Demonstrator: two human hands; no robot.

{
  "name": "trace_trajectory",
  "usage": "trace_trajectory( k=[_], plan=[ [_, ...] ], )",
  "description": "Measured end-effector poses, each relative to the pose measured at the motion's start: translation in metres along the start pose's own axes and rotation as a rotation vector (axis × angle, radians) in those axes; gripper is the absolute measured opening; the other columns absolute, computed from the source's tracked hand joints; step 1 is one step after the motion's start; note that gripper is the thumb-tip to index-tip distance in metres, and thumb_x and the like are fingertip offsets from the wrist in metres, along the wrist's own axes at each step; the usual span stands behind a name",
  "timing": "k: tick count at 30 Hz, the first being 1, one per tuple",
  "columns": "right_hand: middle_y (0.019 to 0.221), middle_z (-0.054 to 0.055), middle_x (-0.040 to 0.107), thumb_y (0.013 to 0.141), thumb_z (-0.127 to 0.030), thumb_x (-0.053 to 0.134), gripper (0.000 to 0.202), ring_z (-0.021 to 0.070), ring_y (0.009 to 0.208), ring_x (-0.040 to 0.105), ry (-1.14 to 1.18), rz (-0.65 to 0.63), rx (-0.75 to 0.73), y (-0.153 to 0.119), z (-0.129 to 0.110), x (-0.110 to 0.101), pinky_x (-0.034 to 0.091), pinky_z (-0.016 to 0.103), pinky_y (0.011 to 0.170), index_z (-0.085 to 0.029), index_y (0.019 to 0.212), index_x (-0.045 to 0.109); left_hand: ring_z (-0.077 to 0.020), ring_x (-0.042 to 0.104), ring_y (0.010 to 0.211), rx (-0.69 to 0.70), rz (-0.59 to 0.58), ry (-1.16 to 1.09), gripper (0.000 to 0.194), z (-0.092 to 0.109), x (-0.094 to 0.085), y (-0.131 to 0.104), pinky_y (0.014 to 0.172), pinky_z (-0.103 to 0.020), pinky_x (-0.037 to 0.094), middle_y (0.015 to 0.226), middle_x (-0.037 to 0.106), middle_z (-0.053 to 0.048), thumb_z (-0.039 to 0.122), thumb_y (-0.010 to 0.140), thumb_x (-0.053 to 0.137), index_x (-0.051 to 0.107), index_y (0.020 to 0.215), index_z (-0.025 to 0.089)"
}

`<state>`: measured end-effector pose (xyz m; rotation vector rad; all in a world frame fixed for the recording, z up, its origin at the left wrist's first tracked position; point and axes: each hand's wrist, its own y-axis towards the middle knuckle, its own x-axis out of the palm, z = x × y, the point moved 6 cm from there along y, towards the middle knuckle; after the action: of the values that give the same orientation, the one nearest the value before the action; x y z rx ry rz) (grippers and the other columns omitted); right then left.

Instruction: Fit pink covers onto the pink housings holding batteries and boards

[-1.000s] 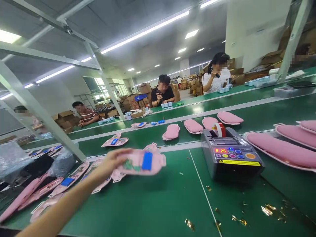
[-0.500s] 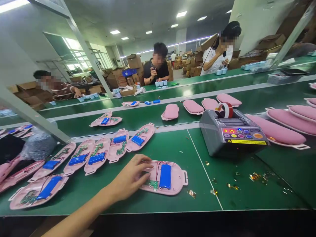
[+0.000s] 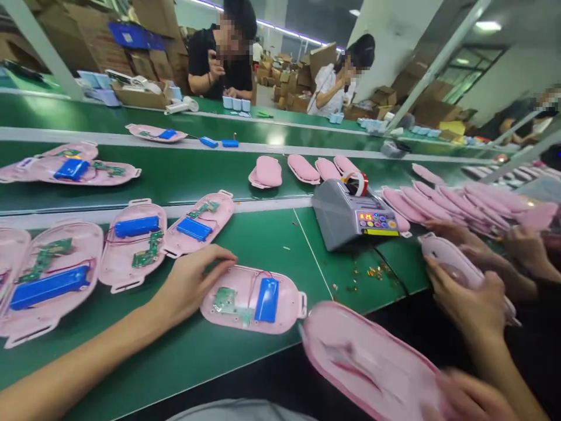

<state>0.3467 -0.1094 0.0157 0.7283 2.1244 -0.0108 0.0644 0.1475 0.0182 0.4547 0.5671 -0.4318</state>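
An open pink shell (image 3: 284,318) with a blue battery pack (image 3: 267,300) and a green circuit board (image 3: 225,300) lies on the green bench in front of me. At its left end is my left hand (image 3: 190,280), fingers stretched out and apart, at or just over the rim; contact is hard to judge. My right hand (image 3: 473,400), blurred, grips the near end of a pink shell half (image 3: 359,356), hollow side up with wires inside. That shell half tilts over the bench's front edge, close to the strap loop of the lying shell.
A grey tape dispenser (image 3: 350,213) stands beyond, with foil scraps (image 3: 377,272) nearby. Several open shells (image 3: 50,275) line the left. At right, a co-worker's hands (image 3: 473,298) hold a pink shell (image 3: 456,263) near a row of closed ones. More people sit across the bench.
The view has swung right. My right hand has come into view with a pink shell half. My left hand has drawn back slightly from over the lying shell to its rim.
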Motion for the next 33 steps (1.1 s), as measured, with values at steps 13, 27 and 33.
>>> trace_trajectory(
  k=[13, 27, 33],
  plan=[
    [0.100, 0.008, 0.071, 0.086, -0.034, 0.068, 0.029, 0.0152, 0.083, 0.070, 0.488, 0.058, -0.344, 0.121, -0.102, 0.103, 0.059, 0.016, 0.071, -0.017, 0.109, 0.068, -0.0192, 0.062, 0.110, 0.300, 0.360, -0.043, 0.011, 0.017, -0.014, -0.022, 0.091, -0.032, 0.056, 0.120, 0.055, -0.009, 0.010, 0.091, 0.062, 0.069, 0.091, 0.018],
    [0.105, 0.011, 0.069, 0.082, -0.040, 0.073, 0.039, 0.0187, 0.088, 0.069, 0.616, 0.035, -0.170, 0.122, -0.084, 0.114, 0.060, 0.023, 0.073, -0.014, 0.112, 0.066, -0.0191, 0.070, 0.083, -0.304, -0.042, -0.809, 0.028, -0.015, 0.014, -0.007, 0.071, -0.028, 0.056, 0.093, 0.071, -0.006, 0.028, 0.085, 0.066, 0.060, 0.110, 0.016],
    [0.091, 0.009, 0.068, 0.080, -0.050, 0.072, 0.046, 0.0175, 0.073, 0.066, 0.731, 0.267, 0.150, 0.113, -0.006, 0.086, 0.058, 0.027, 0.060, -0.014, 0.105, 0.061, -0.0213, 0.065, 0.080, -0.334, -0.038, -0.451, 0.028, -0.023, 0.004, -0.007, 0.065, -0.027, 0.053, 0.087, 0.069, -0.003, 0.045, 0.085, 0.066, 0.062, 0.096, 0.020]
  ],
)
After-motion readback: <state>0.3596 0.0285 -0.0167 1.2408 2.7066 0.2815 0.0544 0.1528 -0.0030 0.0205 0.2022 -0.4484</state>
